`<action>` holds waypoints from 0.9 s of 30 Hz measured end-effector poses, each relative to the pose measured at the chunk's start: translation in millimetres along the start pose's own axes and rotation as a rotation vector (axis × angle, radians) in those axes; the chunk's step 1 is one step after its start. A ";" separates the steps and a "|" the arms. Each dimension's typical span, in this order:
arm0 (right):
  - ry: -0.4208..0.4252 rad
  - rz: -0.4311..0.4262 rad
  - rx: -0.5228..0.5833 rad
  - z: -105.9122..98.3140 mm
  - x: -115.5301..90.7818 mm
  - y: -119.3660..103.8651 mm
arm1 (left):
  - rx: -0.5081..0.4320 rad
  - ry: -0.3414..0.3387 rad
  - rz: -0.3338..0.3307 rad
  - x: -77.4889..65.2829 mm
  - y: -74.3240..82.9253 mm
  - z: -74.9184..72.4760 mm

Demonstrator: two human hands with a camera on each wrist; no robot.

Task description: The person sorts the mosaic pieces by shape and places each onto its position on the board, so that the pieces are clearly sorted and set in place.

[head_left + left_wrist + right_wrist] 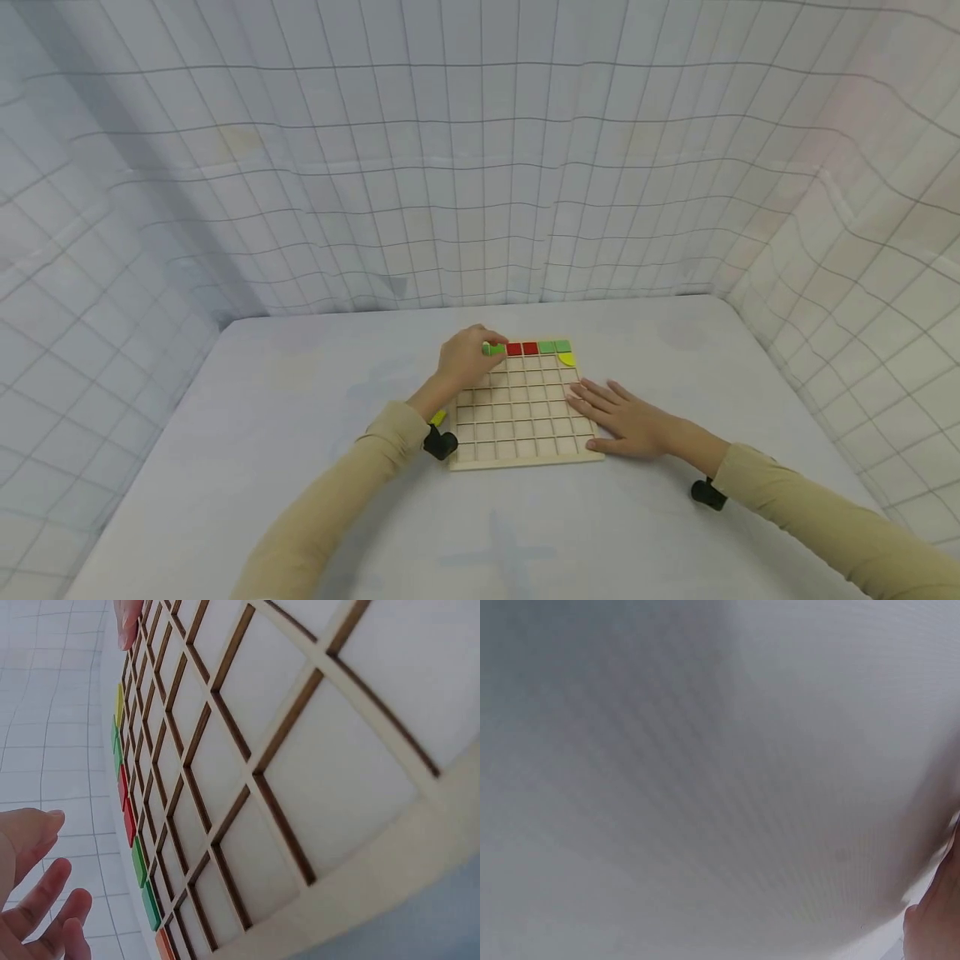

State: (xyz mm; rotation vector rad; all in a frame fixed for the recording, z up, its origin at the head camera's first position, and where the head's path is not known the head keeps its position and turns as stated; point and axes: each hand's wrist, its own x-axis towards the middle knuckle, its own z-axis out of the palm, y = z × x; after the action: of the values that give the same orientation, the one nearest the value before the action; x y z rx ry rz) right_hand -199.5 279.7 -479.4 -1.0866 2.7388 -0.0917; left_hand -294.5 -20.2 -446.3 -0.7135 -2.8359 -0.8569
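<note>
A wooden grid board [517, 463] lies on the white table. Along its far row sit coloured pieces: two light green pieces [555, 347], two red pieces [522, 348] and green pieces [493, 349] toward the left. A yellow rounded piece [567, 359] is in the second row at the right edge. My left hand [462, 357] hovers by the far left corner; in the left wrist view its thumb and fingers are loosely bent and apart, holding nothing. An orange piece [163, 945] shows at the corner there. My right hand [630, 423] rests flat, fingers spread, over the board's right edge.
The white table [300, 500] extends around the board. White grid-patterned curtains [480, 167] stand behind it and on both sides. A small yellow patch [438, 418] shows beside the left wrist. The right wrist view is mostly blurred white surface.
</note>
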 end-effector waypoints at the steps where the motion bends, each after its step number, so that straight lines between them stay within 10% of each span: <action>1: 0.003 -0.001 -0.004 0.9 -0.1 0.7 | -0.002 0.004 0.000 -1.8 -1.7 -2.2; 27: 0.063 -0.017 0.005 10.0 0.6 5.1 | 0.028 -0.011 -0.136 -60.7 -47.0 -40.3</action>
State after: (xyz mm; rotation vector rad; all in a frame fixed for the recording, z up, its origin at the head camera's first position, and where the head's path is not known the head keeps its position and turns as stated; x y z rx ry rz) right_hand -201.4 283.1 -489.9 -1.1247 2.7838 -0.1376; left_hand -264.1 -101.3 -449.3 -0.5282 -2.9282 -0.8310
